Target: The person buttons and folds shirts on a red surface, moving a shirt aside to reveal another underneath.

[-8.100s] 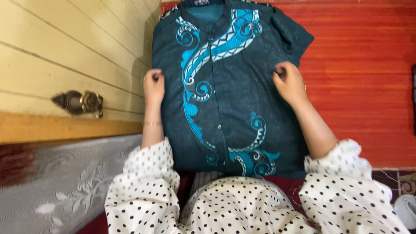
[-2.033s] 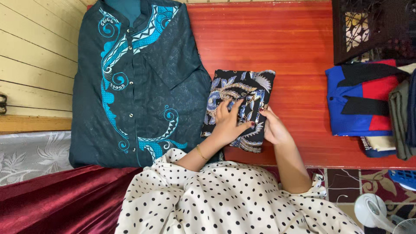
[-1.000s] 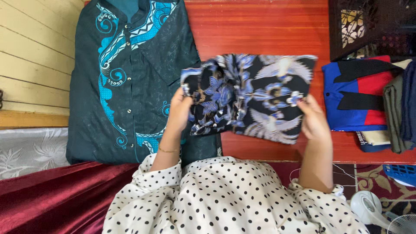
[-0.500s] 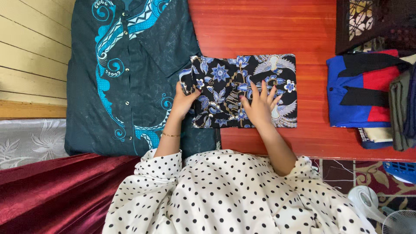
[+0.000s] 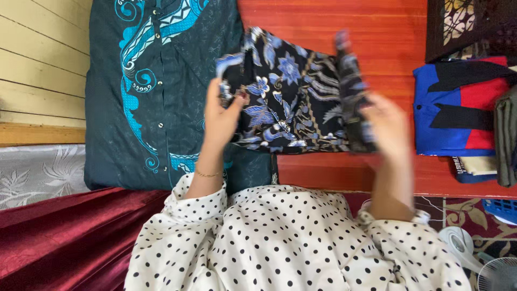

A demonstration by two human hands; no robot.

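A black cloth with blue flowers and white birds (image 5: 293,94) is lifted off the red wooden floor (image 5: 334,24). My left hand (image 5: 219,116) grips its left edge. My right hand (image 5: 389,129), blurred by motion, holds the right edge, which stands folded upward. A dark teal shirt with a bright blue swirl pattern (image 5: 161,86) lies flat to the left, partly under the cloth's left side.
A folded blue, red and black garment (image 5: 458,102) and a stack of folded clothes (image 5: 506,140) lie at the right. A dark carved box (image 5: 474,27) sits top right. A white fan (image 5: 484,264) stands bottom right. Pale wooden planks (image 5: 37,54) border the left.
The patterned cloth lay flat under both hands half a second ago. Now both hands have raised it, and the right edge is turned up and moving.
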